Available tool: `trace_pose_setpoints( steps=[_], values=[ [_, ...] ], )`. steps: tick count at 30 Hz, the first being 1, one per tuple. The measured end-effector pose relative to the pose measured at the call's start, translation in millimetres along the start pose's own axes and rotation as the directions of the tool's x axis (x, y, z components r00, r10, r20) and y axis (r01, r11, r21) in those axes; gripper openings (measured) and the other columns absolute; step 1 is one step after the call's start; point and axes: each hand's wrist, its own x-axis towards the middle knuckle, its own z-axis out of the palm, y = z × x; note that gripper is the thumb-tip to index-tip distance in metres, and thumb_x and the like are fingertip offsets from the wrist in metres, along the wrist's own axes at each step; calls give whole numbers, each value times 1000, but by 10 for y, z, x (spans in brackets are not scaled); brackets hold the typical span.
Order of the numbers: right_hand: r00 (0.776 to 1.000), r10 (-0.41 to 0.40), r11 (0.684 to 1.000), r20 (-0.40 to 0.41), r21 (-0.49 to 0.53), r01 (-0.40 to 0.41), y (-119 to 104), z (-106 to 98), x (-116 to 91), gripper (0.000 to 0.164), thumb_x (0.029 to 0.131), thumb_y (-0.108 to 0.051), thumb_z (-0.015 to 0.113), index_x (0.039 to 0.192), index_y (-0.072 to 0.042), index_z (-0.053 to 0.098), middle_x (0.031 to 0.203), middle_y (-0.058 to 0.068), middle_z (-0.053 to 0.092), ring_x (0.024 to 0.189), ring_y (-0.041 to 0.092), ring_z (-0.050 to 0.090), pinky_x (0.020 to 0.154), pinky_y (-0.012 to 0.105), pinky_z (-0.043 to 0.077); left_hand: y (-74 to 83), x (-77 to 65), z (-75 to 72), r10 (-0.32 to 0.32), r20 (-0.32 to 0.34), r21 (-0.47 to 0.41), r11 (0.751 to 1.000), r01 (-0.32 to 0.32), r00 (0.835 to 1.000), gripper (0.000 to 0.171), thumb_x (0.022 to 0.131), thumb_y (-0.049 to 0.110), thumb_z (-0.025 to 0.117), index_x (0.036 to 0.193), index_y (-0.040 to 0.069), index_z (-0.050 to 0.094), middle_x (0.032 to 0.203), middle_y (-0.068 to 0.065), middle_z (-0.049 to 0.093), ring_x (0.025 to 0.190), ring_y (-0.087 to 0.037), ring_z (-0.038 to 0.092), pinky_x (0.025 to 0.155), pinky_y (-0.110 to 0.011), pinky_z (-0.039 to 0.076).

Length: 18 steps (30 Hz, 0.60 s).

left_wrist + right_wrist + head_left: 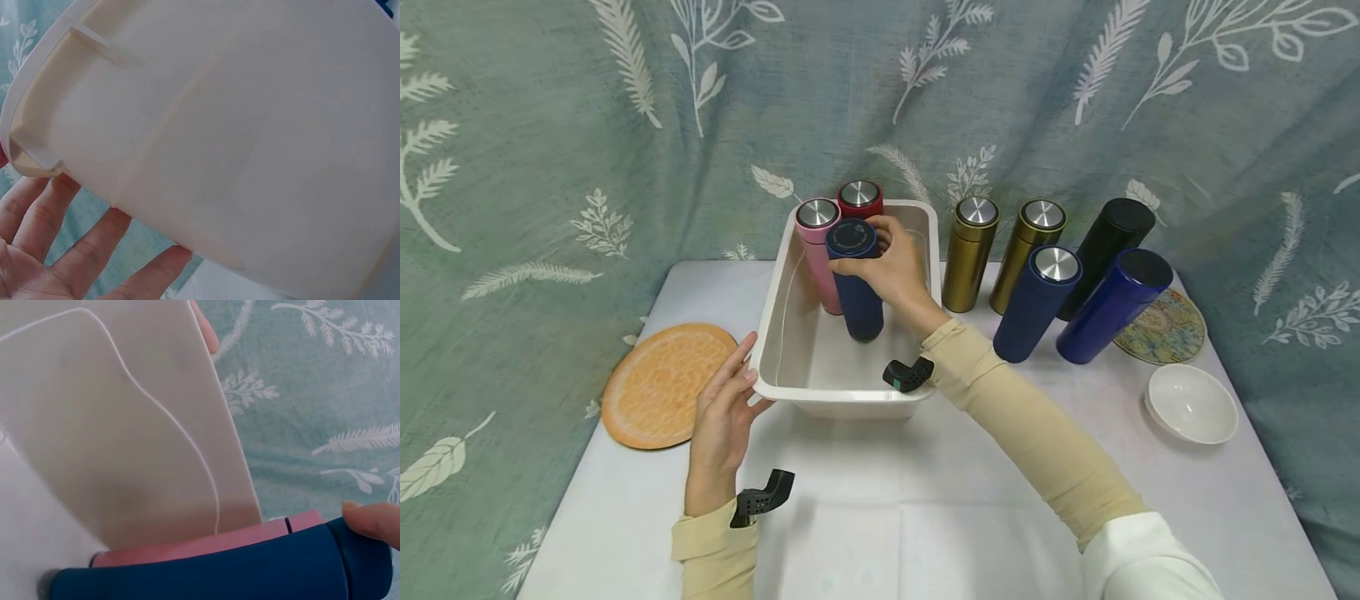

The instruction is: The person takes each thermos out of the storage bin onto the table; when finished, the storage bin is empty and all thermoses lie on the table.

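My right hand [891, 262] grips a dark blue insulated bottle [861, 304] by its capped top. The bottle stands nearly upright inside a white plastic bin [760, 358], its lower end close over the bin floor. Beside it in the bin are a pink bottle [816, 250] and a red bottle [861, 197]; the red one is mostly hidden. In the right wrist view the dark blue bottle [206, 575] overlaps the pink bottle [206, 547]. My left hand [722, 425] touches the bin's near left corner, and its fingers [94, 250] extend along the outer wall in the left wrist view.
Right of the bin stand two gold bottles [967, 258], a dark blue bottle with a silver lid [1033, 308], a black bottle [1105, 250] and a glossy blue bottle [1108, 312]. Farther right are a patterned round mat [1172, 329] and a white bowl [1191, 404]. An orange round mat [658, 387] lies left.
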Motion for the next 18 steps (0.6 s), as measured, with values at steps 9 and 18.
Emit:
trace_pose_setpoints(
  steps=[9, 18],
  values=[
    [996, -79, 996, -42, 35, 81, -128, -58, -72, 72, 68, -19, 93, 130, -13, 58, 126, 6, 70, 117, 17, 65, 103, 28, 50, 0, 17, 0, 1, 11, 2, 1000, -1, 1000, 51, 104, 9, 47, 154, 8, 40, 133, 7, 63, 113, -9, 66, 88, -34, 57],
    [984, -176, 971, -37, 156, 180, -353, -164, -193, 72, 69, -16, 92, 131, -10, 56, 126, 8, 69, 117, 14, 65, 103, 26, 50, 9, 8, 18, -4, 0, 33, 999, 4, 1000, 51, 104, 10, 47, 155, 9, 39, 138, 6, 58, 116, -10, 64, 89, -33, 57]
  ],
)
